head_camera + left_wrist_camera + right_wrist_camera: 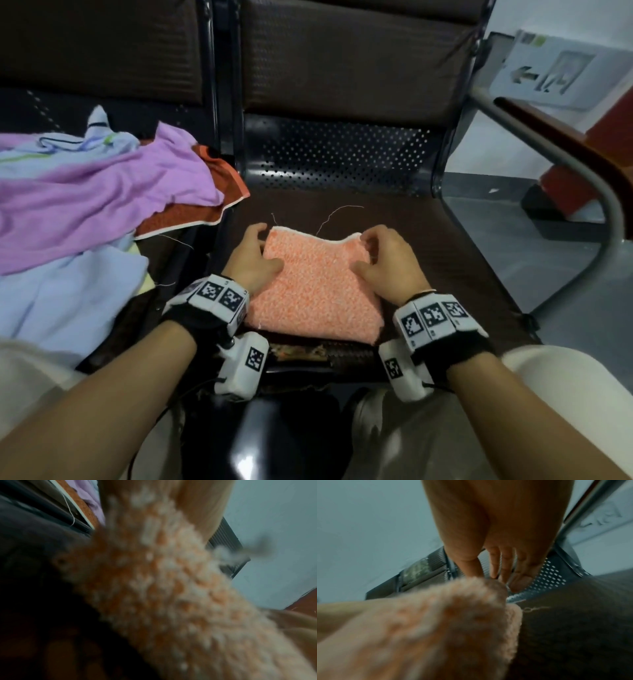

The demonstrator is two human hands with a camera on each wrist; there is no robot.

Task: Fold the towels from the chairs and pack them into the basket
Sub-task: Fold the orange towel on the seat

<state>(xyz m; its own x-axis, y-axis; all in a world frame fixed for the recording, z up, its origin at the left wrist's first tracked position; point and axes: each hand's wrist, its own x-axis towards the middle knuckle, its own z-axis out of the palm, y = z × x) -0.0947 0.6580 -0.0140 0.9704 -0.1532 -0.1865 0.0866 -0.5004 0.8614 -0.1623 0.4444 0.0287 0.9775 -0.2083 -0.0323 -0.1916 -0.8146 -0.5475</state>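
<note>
A folded orange-and-white speckled towel lies flat on the dark seat of the chair in front of me. My left hand holds its far left corner, thumb on top and fingers curled over the far edge. At the far right corner, my right hand pinches the towel with curled fingers and the thumb on the cloth. The left wrist view is filled by the blurred towel. In the right wrist view the fingers reach down to the towel corner. No basket is in view.
An unfolded heap lies on the chair to the left: a purple towel, a light blue one and a rust-orange one. A metal armrest curves along the right side. Loose threads trail behind the towel.
</note>
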